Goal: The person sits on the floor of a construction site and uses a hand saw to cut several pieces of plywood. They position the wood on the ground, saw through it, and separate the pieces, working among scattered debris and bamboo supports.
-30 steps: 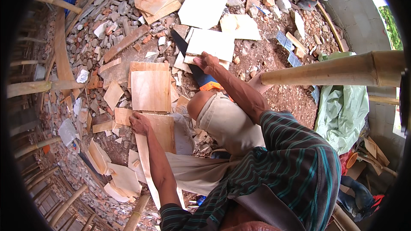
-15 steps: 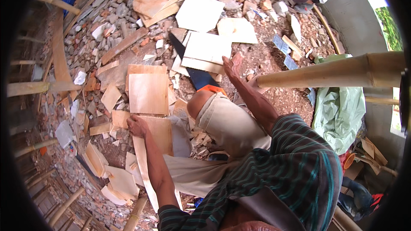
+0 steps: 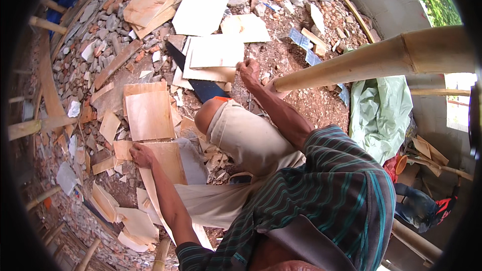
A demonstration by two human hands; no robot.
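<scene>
A pale plywood sheet [image 3: 213,57] lies flat on the rubble-strewn ground [image 3: 311,100], over the dark blade of a handsaw [image 3: 198,83] with an orange handle by the person's knee. The right hand [image 3: 249,72], a second ago resting lower on the saw's handle, is now moved up to the sheet's right edge, fingers curled onto it. The left hand [image 3: 142,154] is kept as before, pressed closed on the corner of a brown plywood board [image 3: 168,163] beside the legs. The saw appears to be left aside for sheet handling. More offcuts are scattered around; a bamboo pole [image 3: 371,60] crosses on the right.
</scene>
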